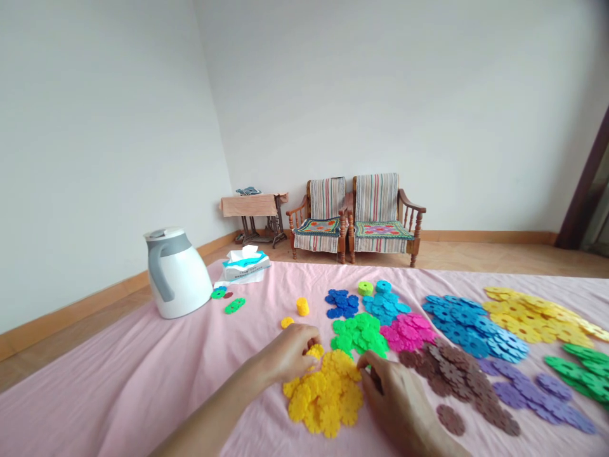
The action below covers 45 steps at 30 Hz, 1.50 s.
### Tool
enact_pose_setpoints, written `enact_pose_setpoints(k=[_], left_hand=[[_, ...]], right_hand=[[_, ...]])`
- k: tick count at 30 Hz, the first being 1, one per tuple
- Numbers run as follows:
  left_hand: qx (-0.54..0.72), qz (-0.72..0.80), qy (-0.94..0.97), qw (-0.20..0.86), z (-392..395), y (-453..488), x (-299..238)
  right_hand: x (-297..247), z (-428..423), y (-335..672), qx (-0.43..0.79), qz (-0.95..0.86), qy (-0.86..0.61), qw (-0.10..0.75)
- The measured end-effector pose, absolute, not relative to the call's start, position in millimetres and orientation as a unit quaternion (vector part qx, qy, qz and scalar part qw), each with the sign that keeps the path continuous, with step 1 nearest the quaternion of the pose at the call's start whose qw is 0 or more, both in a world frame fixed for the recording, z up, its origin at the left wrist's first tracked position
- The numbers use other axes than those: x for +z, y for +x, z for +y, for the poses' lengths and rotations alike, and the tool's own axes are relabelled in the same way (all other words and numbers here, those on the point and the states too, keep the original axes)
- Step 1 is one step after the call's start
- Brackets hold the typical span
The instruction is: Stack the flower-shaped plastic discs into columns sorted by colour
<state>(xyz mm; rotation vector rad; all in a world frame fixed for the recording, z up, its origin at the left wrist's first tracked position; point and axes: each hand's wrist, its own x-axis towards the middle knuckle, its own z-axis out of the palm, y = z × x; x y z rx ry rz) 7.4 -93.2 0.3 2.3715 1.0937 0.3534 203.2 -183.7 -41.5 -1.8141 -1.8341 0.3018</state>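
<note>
Yellow flower-shaped plastic discs lie in a heap on the pink cloth, between my two hands. At the heap's upper left, my left hand has its fingers closed on a yellow disc. My right hand is at the heap's right edge, fingers curled inward; whatever its fingertips may pinch is hidden. Just beyond the heap stand a short stack of yellow-orange discs and a loose yellow disc. Bright green discs are piled directly behind the yellow ones.
Blue, light-blue, pink, brown and purple disc piles spread rightward. More yellow discs lie far right. A white jug and tissue pack stand at left. Two armchairs are beyond.
</note>
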Motion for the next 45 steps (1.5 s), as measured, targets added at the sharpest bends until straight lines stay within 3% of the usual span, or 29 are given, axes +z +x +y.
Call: enact_pose_setpoints(k=[5, 10, 17, 28, 38, 45], left_hand=[[0.143, 0.417, 0.816, 0.373, -83.4, -1.5, -8.4], [0.213, 0.396, 0.854, 0.259, -80.6, -17.5, -0.2], [0.149, 0.362, 0.902, 0.181, -87.4, -24.7, 5.9], [0.149, 0.351, 0.91, 0.161, -89.6, -18.1, -7.4], [0.34, 0.465, 0.804, 0.149, -48.0, -41.4, -9.5], [0.334, 0.462, 0.815, 0.102, -35.7, -49.1, -28.4]], right_hand=[[-43.3, -182.5, 203.3, 0.116, -0.679, -0.673, 0.267], [-46.9, -182.9, 204.6, 0.103, -0.682, -0.669, 0.276], [-46.5, -183.0, 204.9, 0.112, -0.686, -0.668, 0.267], [-49.2, -180.5, 206.0, 0.117, -0.687, -0.666, 0.264], [-47.9, -182.7, 206.1, 0.119, -0.688, -0.667, 0.259], [-48.9, -180.9, 205.8, 0.12, -0.688, -0.672, 0.247]])
